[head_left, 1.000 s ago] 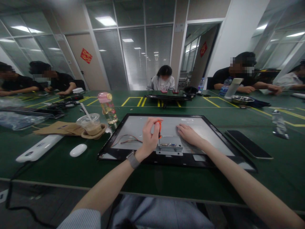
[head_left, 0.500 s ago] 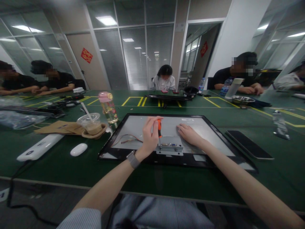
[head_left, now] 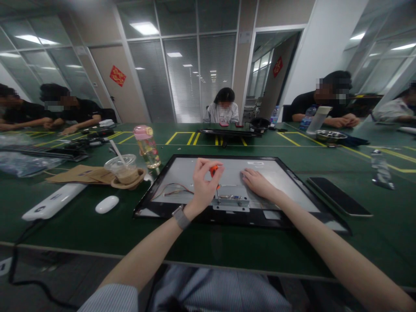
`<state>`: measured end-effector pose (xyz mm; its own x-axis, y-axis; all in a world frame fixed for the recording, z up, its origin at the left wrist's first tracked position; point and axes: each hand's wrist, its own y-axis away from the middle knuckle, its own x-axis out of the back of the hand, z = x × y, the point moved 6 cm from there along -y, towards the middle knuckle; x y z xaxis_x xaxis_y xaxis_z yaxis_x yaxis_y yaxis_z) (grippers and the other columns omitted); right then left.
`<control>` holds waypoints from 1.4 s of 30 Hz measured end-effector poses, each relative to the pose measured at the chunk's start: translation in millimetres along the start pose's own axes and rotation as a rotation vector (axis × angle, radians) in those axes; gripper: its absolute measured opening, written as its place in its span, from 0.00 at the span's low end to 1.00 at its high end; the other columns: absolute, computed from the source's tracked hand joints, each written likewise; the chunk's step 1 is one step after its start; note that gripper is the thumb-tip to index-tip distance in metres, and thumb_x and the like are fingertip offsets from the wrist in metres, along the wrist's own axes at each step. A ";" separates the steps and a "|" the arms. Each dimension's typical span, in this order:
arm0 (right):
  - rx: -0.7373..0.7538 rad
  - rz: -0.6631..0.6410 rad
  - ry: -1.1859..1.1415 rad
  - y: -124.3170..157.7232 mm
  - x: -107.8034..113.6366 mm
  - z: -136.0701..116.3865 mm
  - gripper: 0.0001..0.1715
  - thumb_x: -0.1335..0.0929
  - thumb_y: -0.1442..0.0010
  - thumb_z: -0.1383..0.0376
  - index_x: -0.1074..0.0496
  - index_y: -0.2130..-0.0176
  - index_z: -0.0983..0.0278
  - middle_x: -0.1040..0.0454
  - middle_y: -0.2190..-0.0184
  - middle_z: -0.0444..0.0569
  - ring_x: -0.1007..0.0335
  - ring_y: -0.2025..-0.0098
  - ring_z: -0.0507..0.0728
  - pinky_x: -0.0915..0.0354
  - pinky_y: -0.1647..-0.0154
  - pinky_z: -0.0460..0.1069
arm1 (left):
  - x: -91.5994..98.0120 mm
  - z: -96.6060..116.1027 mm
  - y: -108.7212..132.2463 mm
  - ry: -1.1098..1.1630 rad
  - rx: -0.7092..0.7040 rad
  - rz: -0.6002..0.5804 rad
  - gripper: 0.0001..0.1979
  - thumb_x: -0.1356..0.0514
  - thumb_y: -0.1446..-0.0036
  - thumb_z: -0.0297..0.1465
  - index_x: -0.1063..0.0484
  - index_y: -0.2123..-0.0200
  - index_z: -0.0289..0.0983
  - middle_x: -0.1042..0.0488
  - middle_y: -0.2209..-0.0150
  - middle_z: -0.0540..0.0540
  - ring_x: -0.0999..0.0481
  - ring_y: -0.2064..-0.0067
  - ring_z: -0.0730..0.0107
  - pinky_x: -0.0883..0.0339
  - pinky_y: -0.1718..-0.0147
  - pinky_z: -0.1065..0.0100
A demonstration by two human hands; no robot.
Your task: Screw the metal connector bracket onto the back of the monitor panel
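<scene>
A flat panel with a black frame and grey metal back (head_left: 182,173) lies before me on the green table. My left hand (head_left: 205,184) is closed round the orange and black handle of a screwdriver (head_left: 214,171). The tool stands nearly upright, its shaft pointing down at a metal bracket with ports (head_left: 231,203) near the panel's front edge; whether the tip touches a screw I cannot make out. My right hand (head_left: 258,183) rests flat on the panel's back, fingers stretched out. Thin wires (head_left: 177,189) lie on the panel left of the bracket.
Left of the panel are a pink-lidded bottle (head_left: 147,147), an iced drink cup (head_left: 125,169) in a carrier, a white case (head_left: 107,204) and a white power strip (head_left: 55,201). A dark phone (head_left: 338,196) lies to the right. Several people sit round the table.
My left fingers have shifted round the screwdriver handle, the thumb side opening slightly so more orange shows. The handle leans a little left. My right hand has stayed in place.
</scene>
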<state>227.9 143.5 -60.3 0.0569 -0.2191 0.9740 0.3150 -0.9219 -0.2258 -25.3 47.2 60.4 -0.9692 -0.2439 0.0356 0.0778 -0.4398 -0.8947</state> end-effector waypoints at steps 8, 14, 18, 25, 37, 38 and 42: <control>0.004 -0.012 0.004 1.6 2.7 -1.6 0.28 0.43 0.25 0.65 0.31 0.32 0.68 0.30 0.32 0.65 0.31 0.32 0.68 0.37 0.31 0.62 | -3.5 -6.7 3.8 0.084 0.061 -0.070 0.15 0.49 0.24 0.33 0.21 0.50 0.39 0.22 0.54 0.43 0.21 0.52 0.64 0.26 0.52 0.63; -0.003 -0.012 0.005 0.8 1.3 -1.1 0.29 0.42 0.25 0.66 0.32 0.32 0.68 0.30 0.32 0.65 0.31 0.31 0.69 0.36 0.32 0.63 | -0.6 -0.7 0.1 0.016 0.003 -0.027 0.08 0.39 0.30 0.29 0.20 0.54 0.40 0.27 0.62 0.47 0.26 0.63 0.70 0.28 0.60 0.67; -0.006 -0.005 0.006 0.6 1.1 -1.4 0.28 0.43 0.25 0.65 0.31 0.32 0.68 0.30 0.32 0.66 0.32 0.31 0.69 0.36 0.32 0.64 | 0.5 0.4 -0.3 0.000 -0.008 -0.009 0.04 0.36 0.33 0.28 0.20 0.60 0.39 0.31 0.65 0.49 0.28 0.63 0.70 0.29 0.61 0.68; -0.005 -0.002 0.005 1.5 3.8 -3.1 0.28 0.42 0.25 0.66 0.31 0.32 0.68 0.30 0.32 0.66 0.32 0.31 0.69 0.36 0.31 0.63 | -1.6 -1.4 0.7 0.064 0.029 -0.051 0.09 0.42 0.28 0.30 0.20 0.54 0.40 0.29 0.62 0.48 0.28 0.63 0.70 0.30 0.62 0.67; -0.009 -0.020 0.012 1.6 2.6 -2.8 0.28 0.42 0.25 0.65 0.31 0.32 0.69 0.30 0.31 0.66 0.31 0.31 0.69 0.37 0.31 0.63 | -9.1 -10.4 7.9 0.201 0.158 -0.142 0.18 0.50 0.22 0.41 0.26 0.45 0.38 0.21 0.59 0.44 0.21 0.59 0.66 0.27 0.57 0.65; -0.010 -0.020 0.013 1.4 2.6 -2.9 0.28 0.42 0.25 0.66 0.31 0.32 0.70 0.30 0.32 0.67 0.31 0.31 0.69 0.37 0.31 0.63 | -9.7 -10.9 8.6 0.210 0.161 -0.144 0.18 0.50 0.22 0.40 0.26 0.45 0.38 0.21 0.58 0.44 0.21 0.59 0.66 0.27 0.57 0.64; -0.018 -0.020 0.014 1.6 3.5 -3.4 0.28 0.42 0.25 0.65 0.32 0.32 0.69 0.30 0.31 0.66 0.32 0.31 0.69 0.37 0.31 0.63 | -10.2 -10.2 8.6 0.223 0.147 -0.145 0.17 0.51 0.22 0.39 0.26 0.46 0.38 0.20 0.58 0.44 0.20 0.60 0.66 0.26 0.58 0.64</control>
<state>225.5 140.1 -57.3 0.0372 -0.2046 0.9781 0.2987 -0.9318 -0.2062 -17.1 54.7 47.8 -0.9988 0.0186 0.0448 -0.0473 -0.5809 -0.8126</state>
